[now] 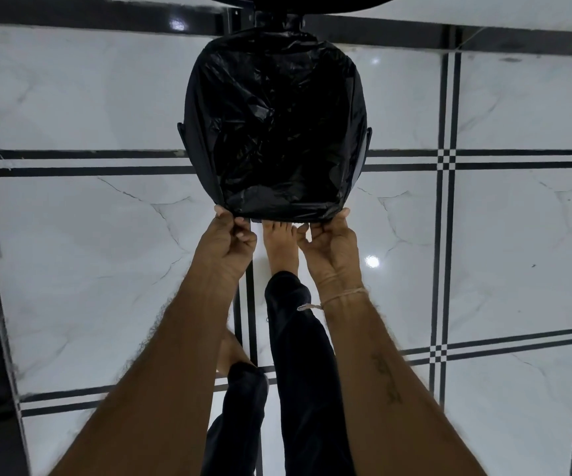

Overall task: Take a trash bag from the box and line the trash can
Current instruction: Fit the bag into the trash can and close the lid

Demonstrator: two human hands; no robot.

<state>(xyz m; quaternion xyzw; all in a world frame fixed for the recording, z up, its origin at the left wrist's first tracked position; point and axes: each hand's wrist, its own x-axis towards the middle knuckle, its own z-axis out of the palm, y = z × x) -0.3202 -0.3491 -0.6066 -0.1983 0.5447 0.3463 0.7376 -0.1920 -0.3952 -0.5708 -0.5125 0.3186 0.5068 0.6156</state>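
**Two hands are tucking a black bag over the can's edge**

A shiny black trash bag [277, 132] is sitting inside the trash can [363, 156]. The bag is thin and crinkly, with lots of little folds that are catching the light. It is covering the whole opening, which is shaped like a square with round corners. Its top is folding over the rim.

The left hand [229, 235] is gripping the bag at the near left corner of the can. Its fingers [241, 224] are curling tight and pinching the plastic. The right hand [329, 235] is doing the same at the near right corner, with its fingers [303, 231] pinching the bag's edge. A thin string band [339, 298] is going around the right wrist.

A bare foot [279, 242] is pressing at the bottom of the can, between the two hands. The legs are wearing soft dark pants [298, 355].

The floor [105, 252] is smooth and glossy, made of white marble-look tiles with black stripes crossing them.
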